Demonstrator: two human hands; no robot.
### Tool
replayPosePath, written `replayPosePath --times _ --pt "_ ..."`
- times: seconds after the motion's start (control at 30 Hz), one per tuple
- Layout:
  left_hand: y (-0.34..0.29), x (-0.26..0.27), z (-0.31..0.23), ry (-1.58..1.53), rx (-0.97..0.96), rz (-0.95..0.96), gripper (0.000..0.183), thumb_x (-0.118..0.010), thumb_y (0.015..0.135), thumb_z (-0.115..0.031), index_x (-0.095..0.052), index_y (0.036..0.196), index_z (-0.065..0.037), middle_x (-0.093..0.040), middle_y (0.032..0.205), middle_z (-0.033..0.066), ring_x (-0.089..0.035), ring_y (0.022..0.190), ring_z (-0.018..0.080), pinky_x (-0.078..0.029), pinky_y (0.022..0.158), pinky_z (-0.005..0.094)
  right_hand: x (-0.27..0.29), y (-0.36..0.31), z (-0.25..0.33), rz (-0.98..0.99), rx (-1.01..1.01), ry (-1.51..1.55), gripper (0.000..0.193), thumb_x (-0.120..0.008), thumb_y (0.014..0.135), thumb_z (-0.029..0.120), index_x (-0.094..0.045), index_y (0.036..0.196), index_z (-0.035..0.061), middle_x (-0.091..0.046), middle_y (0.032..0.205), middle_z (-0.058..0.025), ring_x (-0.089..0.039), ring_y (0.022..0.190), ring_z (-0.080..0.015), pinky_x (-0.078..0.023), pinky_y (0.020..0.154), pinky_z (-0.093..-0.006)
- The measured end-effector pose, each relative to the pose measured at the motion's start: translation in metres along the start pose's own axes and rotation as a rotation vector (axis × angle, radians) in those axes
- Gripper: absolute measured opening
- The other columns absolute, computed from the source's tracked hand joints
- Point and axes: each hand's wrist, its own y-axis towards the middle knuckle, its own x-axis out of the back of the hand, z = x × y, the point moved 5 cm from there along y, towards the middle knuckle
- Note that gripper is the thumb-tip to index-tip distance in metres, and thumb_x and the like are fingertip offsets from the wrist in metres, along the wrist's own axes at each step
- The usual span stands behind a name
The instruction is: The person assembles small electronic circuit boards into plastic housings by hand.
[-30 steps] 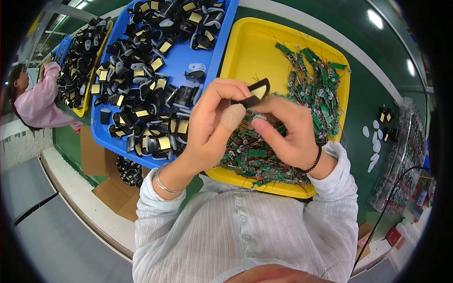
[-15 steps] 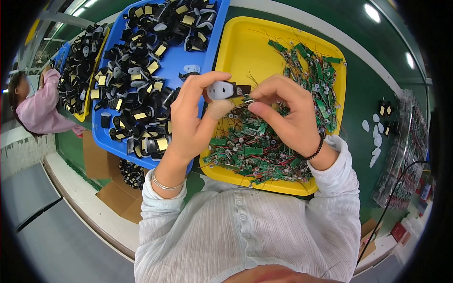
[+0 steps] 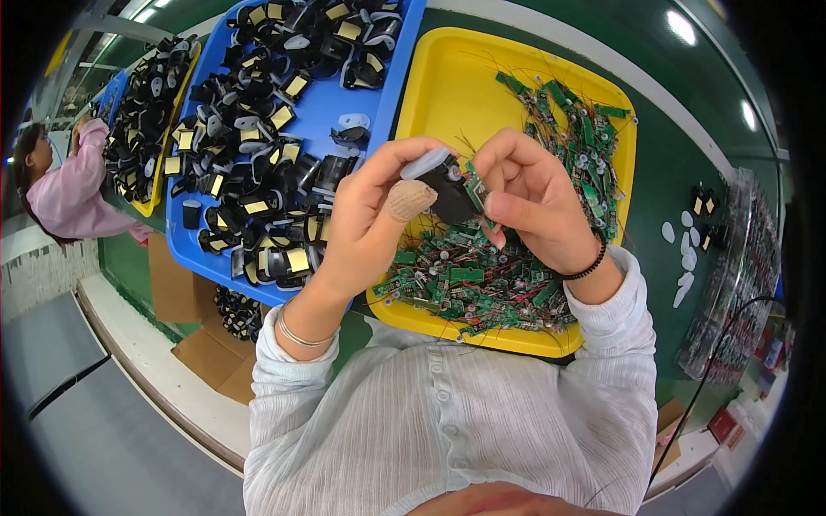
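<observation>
My left hand (image 3: 366, 211) grips a black plastic housing (image 3: 453, 199) with a pale grey cap (image 3: 426, 163), held tilted between thumb and fingers. A tan bandage (image 3: 409, 200) wraps the left thumb. At the housing's right side my right hand (image 3: 538, 202) pinches a small green circuit board (image 3: 474, 185), which stands against the housing's edge; whether it sits inside is hidden. Both hands hover over the yellow tray (image 3: 447, 73), where many green boards with thin wires (image 3: 469, 275) lie heaped.
Left of it, a blue tray (image 3: 379, 103) holds many black housings with yellow pads. Farther left, a person in pink (image 3: 73, 185) works by another yellow tray (image 3: 161, 185). At right lie white oval pieces (image 3: 688, 258) and a clear plastic tray of boards (image 3: 731, 275). A cardboard box (image 3: 185, 292) stands below.
My left hand has turned the housing, so its black body now shows and the cap points up-left. The board in my right hand has come up against the housing's side.
</observation>
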Motion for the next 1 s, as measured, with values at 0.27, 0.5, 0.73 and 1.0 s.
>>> replayPosePath --times 0.27,0.5,0.73,1.0 --pt "0.001 -0.005 -0.001 0.047 -0.047 -0.066 0.027 -0.052 0.086 -0.011 -0.049 0.108 0.004 -0.056 0.095 0.0060 -0.053 0.086 0.0099 -0.043 0.076 0.0225 0.000 0.000 0.001 -0.066 0.093 0.025 0.023 -0.064 0.078 0.009 -0.052 0.097 0.0022 -0.048 0.064 0.0015 -0.047 0.052 -0.0051 -0.041 0.047 -0.0170" --pt "-0.001 -0.005 -0.001 0.123 -0.050 -0.103 0.025 -0.053 0.083 -0.009 -0.052 0.104 0.003 -0.057 0.091 0.0069 -0.053 0.083 0.0114 -0.042 0.074 0.0230 -0.001 -0.001 0.005 -0.046 0.124 -0.034 0.024 -0.065 0.077 0.008 -0.053 0.097 0.0023 -0.048 0.063 0.0014 -0.048 0.052 -0.0051 -0.040 0.047 -0.0170" --pt "-0.001 -0.001 -0.003 0.271 -0.123 -0.118 0.025 -0.055 0.080 -0.012 -0.055 0.101 0.001 -0.058 0.089 0.0093 -0.054 0.078 0.0166 -0.042 0.071 0.0253 -0.002 -0.001 0.005 0.011 0.029 -0.135 0.023 -0.065 0.076 0.009 -0.051 0.092 0.0030 -0.049 0.063 0.0008 -0.048 0.051 -0.0057 -0.040 0.048 -0.0179" --pt "0.002 0.001 0.003 0.271 0.077 0.033 0.036 -0.055 0.078 -0.012 -0.053 0.113 -0.003 -0.057 0.099 0.0094 -0.054 0.085 0.0197 -0.042 0.074 0.0275 -0.002 -0.004 0.000 -0.016 -0.181 -0.194 0.015 -0.064 0.076 0.008 -0.051 0.078 0.0018 -0.048 0.065 0.0009 -0.048 0.055 -0.0054 -0.042 0.051 -0.0184"
